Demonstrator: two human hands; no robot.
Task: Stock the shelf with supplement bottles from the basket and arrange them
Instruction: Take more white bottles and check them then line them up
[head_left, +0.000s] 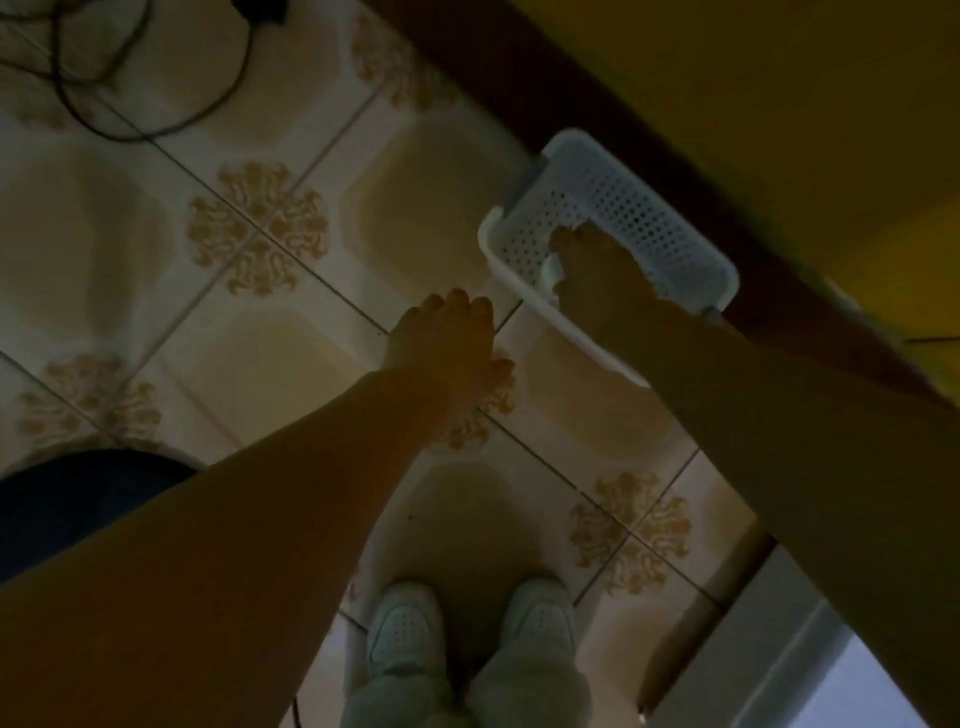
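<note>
A white perforated plastic basket (644, 208) sits on the tiled floor against the base of a yellow unit (779, 104). My right hand (602, 270) reaches down inside the basket, its fingers curled around a pale white object (551, 270) that is mostly hidden under the hand. It looks like a bottle, but blur keeps me from being sure. My left hand (447, 338) hangs over the floor to the left of the basket, fingers loosely curled, holding nothing. No shelf boards or other bottles show.
The floor is cream tile with brown ornaments (257, 228). Black cables (130, 78) lie at the top left. A dark round object (78, 499) sits at the left edge. My white shoes (467, 634) stand below. A pale panel (779, 649) is at the lower right.
</note>
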